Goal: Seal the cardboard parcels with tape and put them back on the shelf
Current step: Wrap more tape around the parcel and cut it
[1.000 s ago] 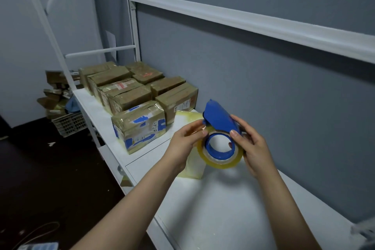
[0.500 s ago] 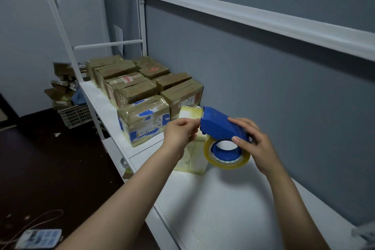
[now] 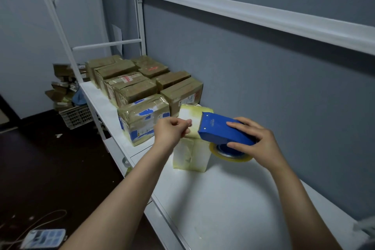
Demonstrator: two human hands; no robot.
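1. At the bottom left, on the dark floor, lies a pale power strip with blue sockets (image 3: 43, 238), a thin cord curling away from it.
2. Further back on the floor, a grey plastic lattice crate (image 3: 76, 116) sits under a heap of loose brown cardboard scraps (image 3: 60, 85), just beside the end of the shelf.
3. The white metal shelf (image 3: 233, 199) runs from the far left corner toward the near right, along the grey wall.
4. At its far end stand the brown tape-wrapped cardboard parcels (image 3: 134, 87), packed in touching rows; the nearest one, a brown parcel with torn blue labels (image 3: 144, 122), sits at the shelf's front edge.
5. Just right of it stands a white, yellow-edged taped parcel (image 3: 191, 154), upright on the shelf.
6. The left hand (image 3: 172, 131) is curled closed above this white parcel, thumb and fingers pinched together next to the dispenser's toothed edge; whether they hold the tape end cannot be told.
7. The right hand (image 3: 256, 141) is wrapped around the blue plastic tape dispenser (image 3: 221, 131), fingers over its top and thumb on its near side, the clear yellowish tape roll (image 3: 229, 154) below, beside the white parcel's upper right.
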